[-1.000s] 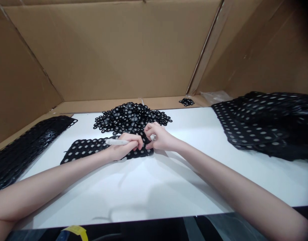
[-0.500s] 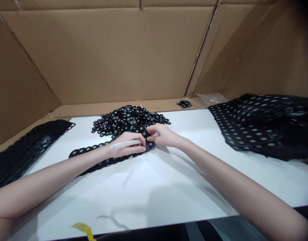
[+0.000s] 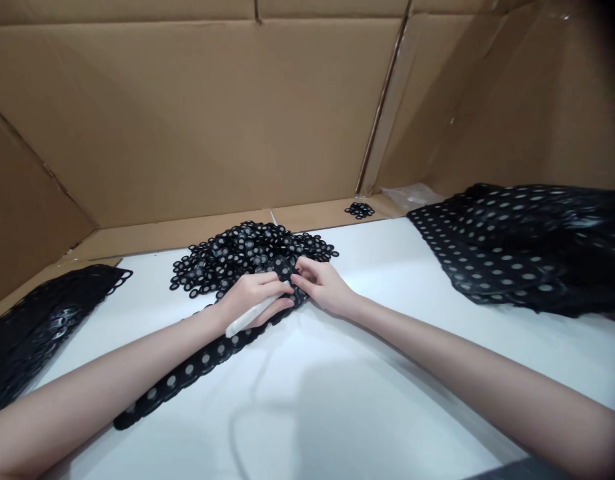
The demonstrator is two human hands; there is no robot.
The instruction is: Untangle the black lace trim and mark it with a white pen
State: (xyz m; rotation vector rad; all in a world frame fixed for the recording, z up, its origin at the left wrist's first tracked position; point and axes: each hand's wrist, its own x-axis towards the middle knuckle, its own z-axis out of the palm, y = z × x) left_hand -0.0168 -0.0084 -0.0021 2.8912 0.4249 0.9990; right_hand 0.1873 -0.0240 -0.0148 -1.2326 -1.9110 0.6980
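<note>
A black strip with pale round dots (image 3: 189, 370) lies slanting on the white table, passing under my left wrist. My left hand (image 3: 257, 300) is closed round a white pen-like tool (image 3: 255, 313) near the strip's far end, its fingertips by the black material. Facing it, my right hand (image 3: 320, 283) has thumb and fingers drawn together at the strip's far end; what they pinch is too small to make out. Just behind both hands rises a heap of small black rings with pale centres (image 3: 237, 250).
Black dotted sheets (image 3: 507, 253) are piled at the right. A dark stack of similar pieces (image 3: 52, 320) lies at the left. A few black rings (image 3: 360, 211) rest on the cardboard ledge (image 3: 307, 215), near clear plastic (image 3: 412, 196). Cardboard walls (image 3: 212, 120) enclose the white table (image 3: 387, 387).
The strip's near end has swung toward the front, so it lies more slanted. My left hand has tilted the white tool's rear end downward. The camera view has shifted slightly.
</note>
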